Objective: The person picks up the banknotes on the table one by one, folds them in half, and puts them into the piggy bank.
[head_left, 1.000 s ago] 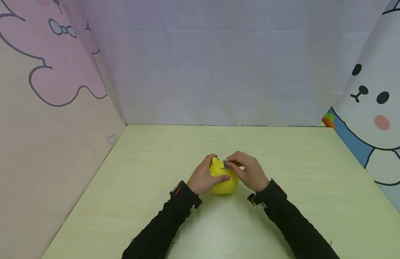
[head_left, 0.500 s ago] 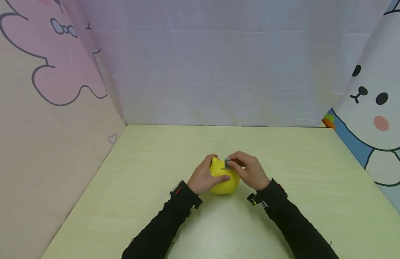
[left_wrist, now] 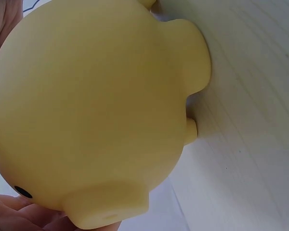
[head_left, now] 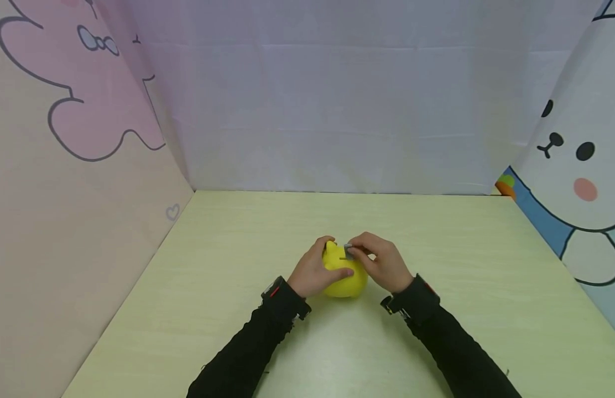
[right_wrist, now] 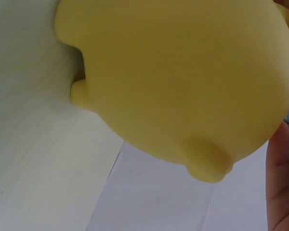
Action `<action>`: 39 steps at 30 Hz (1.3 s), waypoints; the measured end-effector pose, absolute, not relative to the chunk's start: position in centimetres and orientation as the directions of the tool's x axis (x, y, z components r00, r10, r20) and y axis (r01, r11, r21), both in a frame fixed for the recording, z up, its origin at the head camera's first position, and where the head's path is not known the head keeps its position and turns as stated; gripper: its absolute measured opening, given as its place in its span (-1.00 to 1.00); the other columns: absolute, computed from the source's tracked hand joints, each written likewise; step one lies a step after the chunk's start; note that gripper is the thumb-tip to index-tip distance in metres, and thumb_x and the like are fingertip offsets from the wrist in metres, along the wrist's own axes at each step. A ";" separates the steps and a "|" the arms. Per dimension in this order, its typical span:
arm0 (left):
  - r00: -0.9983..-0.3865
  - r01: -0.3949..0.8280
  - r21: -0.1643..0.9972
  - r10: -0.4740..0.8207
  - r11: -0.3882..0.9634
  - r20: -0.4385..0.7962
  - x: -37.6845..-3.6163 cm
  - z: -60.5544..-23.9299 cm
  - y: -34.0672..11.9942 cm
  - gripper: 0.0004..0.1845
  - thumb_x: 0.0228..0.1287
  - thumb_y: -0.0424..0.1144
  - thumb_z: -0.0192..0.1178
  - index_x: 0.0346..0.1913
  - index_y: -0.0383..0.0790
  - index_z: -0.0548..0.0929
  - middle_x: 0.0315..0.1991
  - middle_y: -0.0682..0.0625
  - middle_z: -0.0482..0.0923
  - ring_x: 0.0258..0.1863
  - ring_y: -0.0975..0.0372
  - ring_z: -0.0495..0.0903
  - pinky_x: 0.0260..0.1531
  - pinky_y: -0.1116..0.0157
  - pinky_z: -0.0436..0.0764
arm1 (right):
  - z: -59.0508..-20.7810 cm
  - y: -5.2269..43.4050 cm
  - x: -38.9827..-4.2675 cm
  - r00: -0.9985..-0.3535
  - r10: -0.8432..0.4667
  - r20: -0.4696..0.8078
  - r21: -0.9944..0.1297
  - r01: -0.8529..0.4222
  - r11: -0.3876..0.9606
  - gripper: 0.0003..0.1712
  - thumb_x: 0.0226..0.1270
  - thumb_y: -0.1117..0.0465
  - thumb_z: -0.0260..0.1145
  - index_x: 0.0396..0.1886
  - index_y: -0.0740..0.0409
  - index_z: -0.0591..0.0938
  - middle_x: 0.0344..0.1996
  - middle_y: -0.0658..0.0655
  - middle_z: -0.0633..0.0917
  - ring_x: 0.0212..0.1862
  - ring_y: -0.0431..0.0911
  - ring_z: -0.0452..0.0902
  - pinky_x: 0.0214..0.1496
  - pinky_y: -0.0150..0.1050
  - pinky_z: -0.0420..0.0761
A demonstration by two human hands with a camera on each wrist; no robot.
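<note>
While left hand (head_left: 312, 273) cups pig (head_left: 343, 279) | right hand (head_left: 382, 265) fingers pinch what looks like a coin (head_left: 348, 251) at slot | risk: tilted coin jams or skids onto counter (head_left: 238, 309)

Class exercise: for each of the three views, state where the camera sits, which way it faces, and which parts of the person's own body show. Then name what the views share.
Head: looks forward and down at the table; both black sleeves, left hand and right hand show.
Left wrist: close against the yellow piggy bank; only bits of the hand show at the frame's left edge.
Right wrist: close under the bank; one fingertip at the right edge.
Shared: all three show the piggy bank and table.
</note>
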State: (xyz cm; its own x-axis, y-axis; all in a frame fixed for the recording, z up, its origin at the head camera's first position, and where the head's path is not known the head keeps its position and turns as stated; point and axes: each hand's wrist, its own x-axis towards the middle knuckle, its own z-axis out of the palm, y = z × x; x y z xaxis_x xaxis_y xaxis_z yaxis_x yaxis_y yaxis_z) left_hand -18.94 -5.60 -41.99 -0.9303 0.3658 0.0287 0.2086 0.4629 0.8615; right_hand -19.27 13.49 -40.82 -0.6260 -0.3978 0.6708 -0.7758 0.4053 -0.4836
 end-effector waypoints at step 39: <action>-0.932 0.237 0.847 0.356 0.475 0.061 -18.5 -42.7 -5.6 -0.10 -0.03 0.15 0.33 0.31 -0.15 0.16 0.00 -0.01 0.40 -0.22 0.22 0.45 -0.25 0.35 0.52 | -41.9 13.5 -18.9 -0.689 -0.425 0.587 -0.511 -0.723 0.465 -0.83 0.09 0.30 0.39 -0.28 0.10 0.64 -0.36 -0.06 0.56 -0.35 -0.25 0.41 -0.32 -0.33 0.54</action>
State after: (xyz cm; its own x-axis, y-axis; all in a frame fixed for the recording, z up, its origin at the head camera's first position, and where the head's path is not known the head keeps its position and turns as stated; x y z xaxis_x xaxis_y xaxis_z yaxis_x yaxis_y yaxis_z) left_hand -18.54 -5.64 -42.66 -0.9324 0.3562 0.0612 0.2371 0.4751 0.8474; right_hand -18.85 13.51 -41.94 -0.6887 -0.4250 0.5875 -0.7229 0.4648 -0.5112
